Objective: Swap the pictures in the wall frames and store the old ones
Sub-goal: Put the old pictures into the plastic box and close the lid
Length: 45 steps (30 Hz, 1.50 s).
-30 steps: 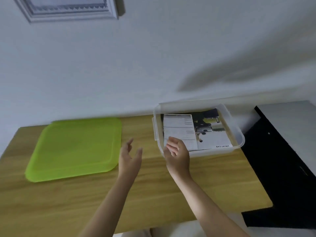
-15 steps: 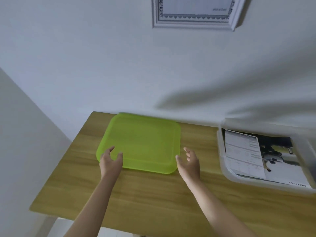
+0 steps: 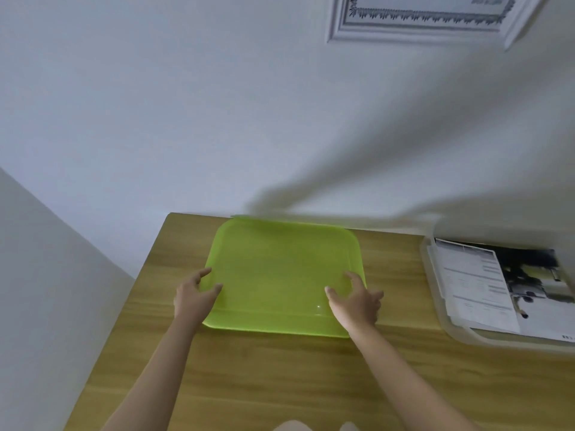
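Both hands have closed in on the green lid (image 3: 283,275) since half a second ago: the left hand (image 3: 193,296) now curls its fingers and thumb over the lid's near-left edge, and the right hand (image 3: 357,301) does the same at the near-right corner. The lid lies flat on a wooden table (image 3: 280,377) against a white wall (image 3: 217,119). To the right sits a clear box (image 3: 441,312) of printed pictures (image 3: 479,290); a white frame (image 3: 420,29) hangs above.

A green lid (image 3: 283,275) lies flat on the wooden bench (image 3: 280,377). The left hand (image 3: 194,295) takes its left edge and the right hand (image 3: 356,301) its right edge, fingers curled over the rim. A clear box (image 3: 448,328) holding printed sheets (image 3: 479,284) sits at right. A white frame (image 3: 420,23) hangs on the wall.
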Each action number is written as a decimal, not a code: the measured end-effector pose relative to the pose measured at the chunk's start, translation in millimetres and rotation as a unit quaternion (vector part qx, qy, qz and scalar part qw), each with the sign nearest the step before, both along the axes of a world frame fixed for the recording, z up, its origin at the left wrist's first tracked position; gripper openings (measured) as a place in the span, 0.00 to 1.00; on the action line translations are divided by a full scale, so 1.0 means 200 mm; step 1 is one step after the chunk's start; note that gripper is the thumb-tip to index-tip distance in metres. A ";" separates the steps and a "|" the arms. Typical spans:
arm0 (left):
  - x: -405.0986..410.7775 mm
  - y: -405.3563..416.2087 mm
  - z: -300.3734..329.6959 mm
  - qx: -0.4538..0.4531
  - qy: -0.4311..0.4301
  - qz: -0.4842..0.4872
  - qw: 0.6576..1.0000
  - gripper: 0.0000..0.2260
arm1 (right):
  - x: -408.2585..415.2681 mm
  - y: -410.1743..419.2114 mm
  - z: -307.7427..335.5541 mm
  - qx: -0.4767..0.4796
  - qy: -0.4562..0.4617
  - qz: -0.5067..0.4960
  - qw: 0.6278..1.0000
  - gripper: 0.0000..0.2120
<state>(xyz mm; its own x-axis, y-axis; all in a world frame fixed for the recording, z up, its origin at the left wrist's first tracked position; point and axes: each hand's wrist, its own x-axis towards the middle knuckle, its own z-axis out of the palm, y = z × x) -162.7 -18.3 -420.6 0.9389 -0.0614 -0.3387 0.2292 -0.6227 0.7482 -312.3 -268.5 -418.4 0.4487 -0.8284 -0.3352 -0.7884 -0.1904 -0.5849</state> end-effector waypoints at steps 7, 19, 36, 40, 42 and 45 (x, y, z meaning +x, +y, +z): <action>-0.15 -0.09 0.10 -0.087 -0.013 -0.065 0.994 0.23 | -0.18 -0.18 0.19 -0.140 -0.021 -0.002 0.990 0.26; -0.63 -0.92 0.34 -0.136 -0.017 -0.166 0.977 0.27 | -0.88 -0.88 0.42 -0.231 -0.107 -0.080 0.964 0.23; -1.28 -1.98 0.32 0.035 -0.019 -0.165 0.985 0.28 | -1.42 -1.97 0.29 -0.191 -0.038 -0.043 0.980 0.22; -1.30 -2.02 0.32 0.068 -0.017 -0.148 0.987 0.28 | -1.42 -2.00 0.21 -0.168 -0.029 -0.039 0.985 0.23; -1.29 -2.03 0.31 0.081 -0.009 -0.147 0.986 0.28 | -1.43 -2.01 0.18 -0.154 -0.019 -0.034 0.987 0.23; -1.28 -2.05 0.31 0.097 -0.009 -0.149 0.984 0.28 | -1.43 -2.02 0.15 -0.150 -0.018 -0.026 0.988 0.23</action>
<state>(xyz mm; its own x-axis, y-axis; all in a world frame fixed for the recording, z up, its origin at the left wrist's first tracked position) -418.8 -427.6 -357.7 0.8946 -0.2705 -0.3557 0.0030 -0.7924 0.6100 -597.6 -672.7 -388.7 0.4093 -0.9107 -0.0547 -0.7815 -0.3191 -0.5361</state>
